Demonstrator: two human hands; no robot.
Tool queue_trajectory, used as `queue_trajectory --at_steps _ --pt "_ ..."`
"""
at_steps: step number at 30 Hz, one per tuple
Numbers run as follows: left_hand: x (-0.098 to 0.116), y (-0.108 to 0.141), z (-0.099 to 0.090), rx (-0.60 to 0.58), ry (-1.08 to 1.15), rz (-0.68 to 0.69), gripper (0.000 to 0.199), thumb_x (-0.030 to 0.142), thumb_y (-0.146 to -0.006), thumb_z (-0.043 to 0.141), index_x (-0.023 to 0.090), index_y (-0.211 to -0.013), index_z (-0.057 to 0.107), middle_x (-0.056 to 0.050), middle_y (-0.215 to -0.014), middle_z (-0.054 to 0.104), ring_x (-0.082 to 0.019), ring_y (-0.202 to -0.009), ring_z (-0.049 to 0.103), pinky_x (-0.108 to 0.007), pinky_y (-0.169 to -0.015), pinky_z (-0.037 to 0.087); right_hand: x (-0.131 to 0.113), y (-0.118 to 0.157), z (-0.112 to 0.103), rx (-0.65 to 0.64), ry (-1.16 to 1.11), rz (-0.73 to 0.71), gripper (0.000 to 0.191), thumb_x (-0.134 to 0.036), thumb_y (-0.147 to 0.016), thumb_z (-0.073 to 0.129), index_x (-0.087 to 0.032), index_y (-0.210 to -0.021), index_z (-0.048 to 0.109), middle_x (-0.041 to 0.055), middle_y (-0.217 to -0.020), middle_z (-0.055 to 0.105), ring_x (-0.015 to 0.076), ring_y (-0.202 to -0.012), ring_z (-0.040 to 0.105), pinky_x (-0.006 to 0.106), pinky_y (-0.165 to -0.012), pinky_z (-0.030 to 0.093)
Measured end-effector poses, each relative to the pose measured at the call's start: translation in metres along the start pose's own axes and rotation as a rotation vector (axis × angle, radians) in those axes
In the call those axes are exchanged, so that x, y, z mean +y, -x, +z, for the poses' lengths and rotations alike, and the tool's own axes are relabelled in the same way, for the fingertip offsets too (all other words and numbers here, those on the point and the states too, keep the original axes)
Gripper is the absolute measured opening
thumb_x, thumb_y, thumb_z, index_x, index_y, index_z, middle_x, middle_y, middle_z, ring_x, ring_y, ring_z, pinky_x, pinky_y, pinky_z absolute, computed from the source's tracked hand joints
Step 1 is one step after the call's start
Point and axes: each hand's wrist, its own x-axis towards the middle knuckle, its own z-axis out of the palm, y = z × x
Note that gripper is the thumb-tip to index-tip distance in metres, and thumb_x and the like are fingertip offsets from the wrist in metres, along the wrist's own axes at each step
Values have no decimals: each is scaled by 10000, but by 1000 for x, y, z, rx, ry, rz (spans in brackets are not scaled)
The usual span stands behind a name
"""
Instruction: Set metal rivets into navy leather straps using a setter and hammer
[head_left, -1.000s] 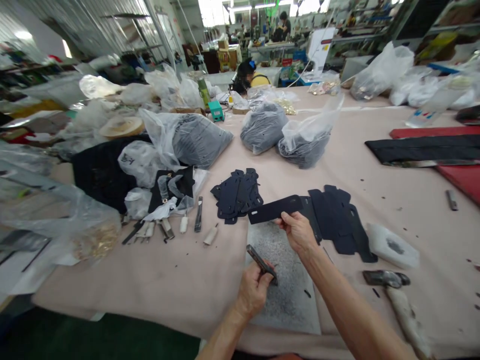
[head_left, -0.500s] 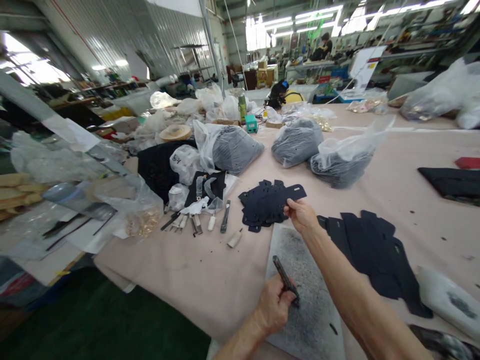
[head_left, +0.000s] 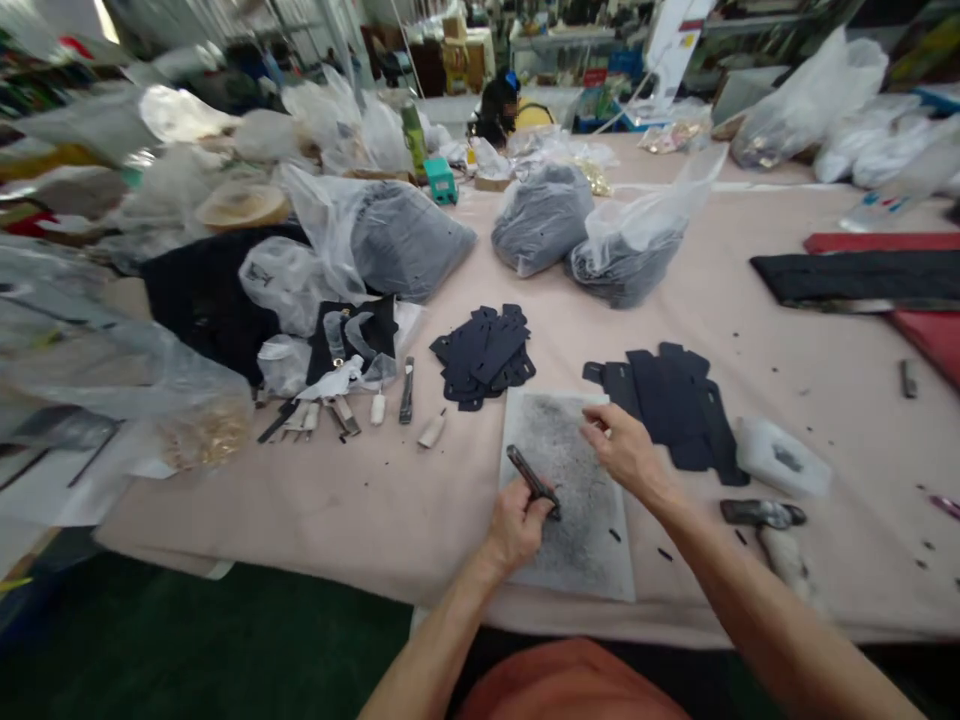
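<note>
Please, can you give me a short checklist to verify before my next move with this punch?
Punch in hand: ok, the metal punch is gripped in the left hand.
Workpiece on mat: not ok, no leather piece lies on the grey cutting mat.
Right hand free: ok, the right hand holds nothing.
Striking tool nearby: ok, the hammer lies to the right of the mat.
Punch tip: cannot tell, its edge is too small to see.

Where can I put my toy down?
Pale pink table cover shows open between the white-handled steel tools and the grey speckled board, and right of the larger navy leather cutouts. Clear plastic bags crowd the far side.
</note>
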Motion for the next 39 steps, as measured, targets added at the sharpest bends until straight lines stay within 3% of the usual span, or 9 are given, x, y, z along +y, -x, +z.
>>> queue_trajectory --at_steps 4,7,11,14,17,21,28,33,39 --pt "-4 -2 1 -14 -12 -26 187 210 -835 539 180 -971 663 -75 -951 711 -229 -915 672 -356 -844 538 13 94 -12 -139 316 -206 432 -280 -890 532 -197 -1312 576 144 -1415 522 317 -1279 478 484 -1022 411" --pt "-4 -3 2 -21 -16 -40 179 219 -839 550 173 -968 665 -71 -948 717 -219 -884 682 -335 -810 554 19 155 -10 -177 440 -275 493 -261 -910 511 -149 -1391 491 177 -1487 440 333 -1354 400 515 -1054 374" --pt "-2 -3 1 -21 -34 -38 180 235 -845 558 171 -972 668 -64 -937 724 -209 -858 685 -319 -787 560 25 214 -20 -170 386 -323 200 -173 -910 493 -175 -1013 665 134 -1090 681 252 -1006 612 447 -967 415" --pt "0 -5 0 -18 -62 -28 178 260 -850 564 177 -965 672 -51 -921 732 -206 -851 688 -318 -798 560 32 231 -36 -159 353 -192 254 -203 -915 513 -216 -669 576 38 -676 610 188 -667 564 384 -770 430" --pt "0 -7 -1 -12 -79 -24 186 290 -857 569 176 -956 677 -49 -905 736 -210 -851 692 -319 -798 564 46 214 -48 -3 277 75 183 -285 -914 521 -226 -768 614 44 -724 639 208 -701 589 360 -713 422" --pt "-2 -7 -1 -8 -71 -28 203 308 -863 568 170 -965 676 -61 -903 739 -221 -848 699 -326 -778 576 63 142 -53 179 92 369 209 -359 -887 522 -218 -966 654 69 -921 706 229 -858 646 343 -778 467" --pt "-4 -6 -1 -3 -84 -5 203 303 -856 569 173 -964 681 -54 -897 738 -227 -852 699 -338 -793 570 43 16 -35 90 452 398 317 -350 -852 597 -140 -1088 621 178 -1097 644 280 -996 638 355 -838 456" --pt "0 -6 -2 1 -74 0 191 278 -849 562 173 -953 684 -53 -898 727 -220 -824 689 -330 -763 565 44 -12 -25 25 455 519 373 -340 -767 692 -114 -1049 601 219 -1037 653 325 -967 654 388 -790 457" --pt "-1 -6 -3 -17 -41 4 181 262 -849 556 166 -949 674 -54 -877 720 -218 -829 685 -321 -757 556 66 -6 -34 222 -120 549 139 -247 -670 664 -188 -789 622 62 -755 652 235 -788 621 336 -727 430"
